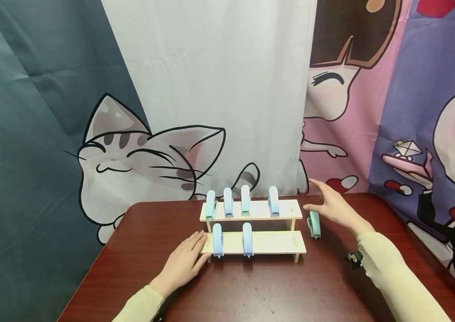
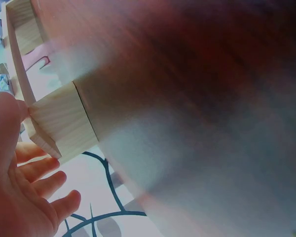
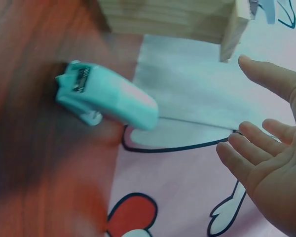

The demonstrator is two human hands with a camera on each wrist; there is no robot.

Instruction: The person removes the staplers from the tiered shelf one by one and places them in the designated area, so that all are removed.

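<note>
My left hand [image 1: 184, 264] rests on the left end of the lower tier of a pale wooden two-step rack [image 1: 273, 243]; in the left wrist view its fingers [image 2: 49, 183] reach past the wooden end. Above and behind a teal stapler [image 1: 314, 224], my right hand [image 1: 338, 209] hovers with fingers spread, holding nothing. That stapler [image 3: 113, 96] lies on the table right of the rack, apart from the hand. Two bluish staplers, one left [image 1: 218, 240] and one nearer the middle [image 1: 247, 239], stand on the lower tier. Several more pastel staplers [image 1: 245, 201] stand on the upper tier.
The rack stands on a dark reddish-brown wooden table [image 1: 243, 295], near its back edge. Behind hangs a curtain [image 1: 227, 80] printed with a cartoon cat and figures. A small black device [image 1: 355, 259] sits at the right wrist.
</note>
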